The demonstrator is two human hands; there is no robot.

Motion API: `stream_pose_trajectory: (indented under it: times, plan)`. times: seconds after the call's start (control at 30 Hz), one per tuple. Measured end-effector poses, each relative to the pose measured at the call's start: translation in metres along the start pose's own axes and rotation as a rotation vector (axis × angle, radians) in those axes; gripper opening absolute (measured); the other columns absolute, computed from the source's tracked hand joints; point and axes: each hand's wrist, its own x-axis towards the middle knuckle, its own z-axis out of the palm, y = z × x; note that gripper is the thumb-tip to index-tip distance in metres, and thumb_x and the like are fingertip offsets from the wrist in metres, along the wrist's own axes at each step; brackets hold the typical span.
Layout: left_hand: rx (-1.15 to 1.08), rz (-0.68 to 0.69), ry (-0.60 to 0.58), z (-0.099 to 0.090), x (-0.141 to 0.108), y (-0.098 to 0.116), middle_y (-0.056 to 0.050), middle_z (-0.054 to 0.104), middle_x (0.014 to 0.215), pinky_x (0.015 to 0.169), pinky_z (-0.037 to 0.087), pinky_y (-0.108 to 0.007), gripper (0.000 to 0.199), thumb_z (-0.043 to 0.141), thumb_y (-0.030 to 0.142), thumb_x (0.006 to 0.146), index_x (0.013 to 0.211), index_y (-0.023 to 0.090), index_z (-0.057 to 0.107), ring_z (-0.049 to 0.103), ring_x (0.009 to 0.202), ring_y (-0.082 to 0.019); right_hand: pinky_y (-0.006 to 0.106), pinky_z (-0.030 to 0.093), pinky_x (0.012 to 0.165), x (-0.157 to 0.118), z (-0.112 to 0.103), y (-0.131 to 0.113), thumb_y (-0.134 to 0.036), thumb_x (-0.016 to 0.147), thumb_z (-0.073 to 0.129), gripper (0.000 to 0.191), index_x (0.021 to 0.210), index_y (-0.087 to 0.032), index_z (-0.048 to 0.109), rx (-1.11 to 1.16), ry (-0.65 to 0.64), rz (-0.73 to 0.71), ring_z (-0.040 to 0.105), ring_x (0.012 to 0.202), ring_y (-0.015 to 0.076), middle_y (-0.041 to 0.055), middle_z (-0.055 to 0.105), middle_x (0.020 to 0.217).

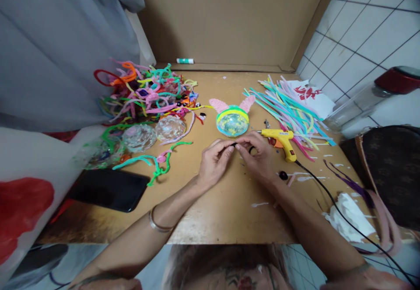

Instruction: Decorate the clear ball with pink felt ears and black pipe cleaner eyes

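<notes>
My left hand (215,159) and my right hand (255,152) meet over the middle of the table. Thumbs and fingertips of both pinch a small black strip (234,145). It looks like pipe cleaner, though most of it is hidden by my fingers. A dark curved bit shows at my right palm. Just beyond my fingertips stands a clear ball (232,123) with yellow flecks, banded in green, yellow and blue, with two pink pipe-cleaner ears (247,104) on top. Close to my right hand lies a yellow hot glue gun (282,139), nozzle pointing left.
Tangled pipe cleaners (151,91) and clear balls (139,138) fill the left side, with a black phone (110,189) in front. Straight pipe cleaners (292,106) lie back right. A glue gun cord (328,189), crumpled tissue (349,218), brown bag (390,172) and clear bottle (357,102) occupy the right.
</notes>
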Motion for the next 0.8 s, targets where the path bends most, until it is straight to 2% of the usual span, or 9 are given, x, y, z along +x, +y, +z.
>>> stream_pose_trajectory:
  times: [0.33,0.6,0.8]
  plan:
    - [0.000,-0.023,0.002,0.0001,-0.0012,-0.0001,-0.005,0.066,0.080,0.066,0.044,-0.025,0.019,0.058,0.030,0.088,0.095,0.017,0.070,0.058,0.071,-0.013,0.031,0.049,0.066,0.0010,-0.0025,0.0010,-0.016,0.086,0.056,0.008,0.087,-0.022,0.061,-0.011,-0.069,-0.028,0.057,0.076,0.0160,0.0024,0.059,0.083]
    - [-0.006,-0.054,0.004,0.0008,-0.0011,0.0022,-0.003,0.063,0.075,0.063,0.042,-0.025,0.019,0.059,0.031,0.087,0.093,0.018,0.071,0.054,0.066,-0.013,0.030,0.048,0.068,0.0018,-0.0038,-0.0013,-0.015,0.084,0.056,0.007,0.082,-0.022,0.055,-0.071,-0.113,0.011,0.055,0.075,0.0155,0.0013,0.057,0.083]
    - [-0.033,-0.068,-0.003,0.0002,-0.0007,0.0028,-0.003,0.062,0.076,0.064,0.042,-0.025,0.018,0.059,0.030,0.086,0.092,0.017,0.070,0.054,0.067,-0.013,0.029,0.047,0.066,0.0027,-0.0035,0.0010,-0.014,0.084,0.055,0.008,0.081,-0.021,0.054,-0.034,-0.134,0.008,0.053,0.072,0.0142,0.0004,0.056,0.080]
